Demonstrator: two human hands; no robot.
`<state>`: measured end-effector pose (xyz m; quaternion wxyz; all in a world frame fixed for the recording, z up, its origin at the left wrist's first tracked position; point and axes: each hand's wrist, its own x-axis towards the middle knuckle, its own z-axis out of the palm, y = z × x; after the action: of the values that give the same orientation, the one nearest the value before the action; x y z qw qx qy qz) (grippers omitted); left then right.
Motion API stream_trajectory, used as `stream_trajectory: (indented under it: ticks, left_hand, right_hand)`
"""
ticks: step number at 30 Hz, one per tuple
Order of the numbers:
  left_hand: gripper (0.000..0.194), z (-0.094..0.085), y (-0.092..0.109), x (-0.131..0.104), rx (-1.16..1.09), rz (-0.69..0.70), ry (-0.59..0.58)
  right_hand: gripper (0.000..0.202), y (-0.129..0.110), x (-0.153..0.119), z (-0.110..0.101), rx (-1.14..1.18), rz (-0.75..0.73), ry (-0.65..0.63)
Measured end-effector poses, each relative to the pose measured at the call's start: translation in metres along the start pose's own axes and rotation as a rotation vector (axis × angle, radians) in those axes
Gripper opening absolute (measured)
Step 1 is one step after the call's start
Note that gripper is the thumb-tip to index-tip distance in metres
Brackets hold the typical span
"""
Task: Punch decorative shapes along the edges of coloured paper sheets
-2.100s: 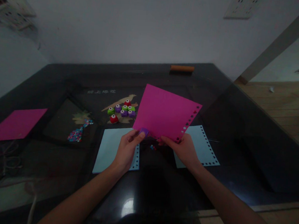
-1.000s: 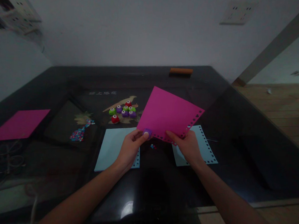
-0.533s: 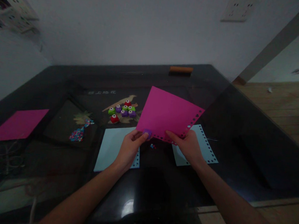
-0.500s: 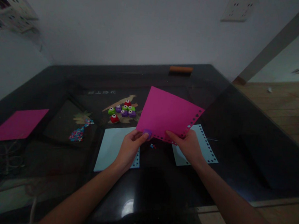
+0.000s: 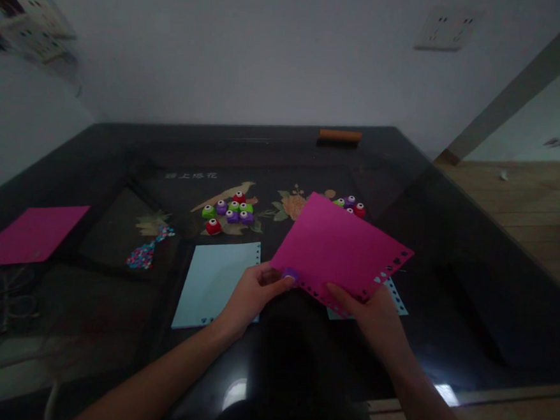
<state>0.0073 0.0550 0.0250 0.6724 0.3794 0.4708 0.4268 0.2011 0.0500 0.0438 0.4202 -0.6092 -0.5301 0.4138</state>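
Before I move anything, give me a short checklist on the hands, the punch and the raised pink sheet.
1. Left hand grips purple punch: ok.
2. Right hand holds raised pink sheet near its punched edge: ok.
3. Paper fully seated in the punch: cannot tell, slot hidden.
4. Blue sheet below it fully visible: not ok, mostly covered.
5. Confetti pile clear of both hands: ok.

A brown roll (image 5: 340,135) lies at the far edge of the dark worktop (image 5: 443,237), near a wall (image 5: 252,54) bearing a white socket plate (image 5: 447,31).
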Motion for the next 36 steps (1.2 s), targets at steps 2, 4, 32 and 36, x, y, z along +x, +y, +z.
stream_trajectory:
  ticks: [2, 4, 32, 36]
  left_hand:
    - [0.036, 0.001, 0.001, -0.001, 0.025, -0.058, -0.006]
    - [0.039, 0.002, 0.002, -0.002, 0.038, -0.101, -0.019]
    - [0.055, -0.021, 0.003, -0.021, 0.618, 0.37, -0.221]
    - [0.059, -0.023, 0.003, -0.021, 0.644, 0.366, -0.261]
  right_hand:
    - [0.045, 0.008, -0.006, 0.001, -0.013, 0.018, 0.041]
    - [0.055, 0.015, -0.01, 0.002, -0.008, 0.042, 0.063]
    - [0.026, 0.038, -0.012, -0.046, 0.028, -0.25, -0.521]
    - [0.033, 0.031, -0.008, -0.059, -0.073, -0.233, -0.663]
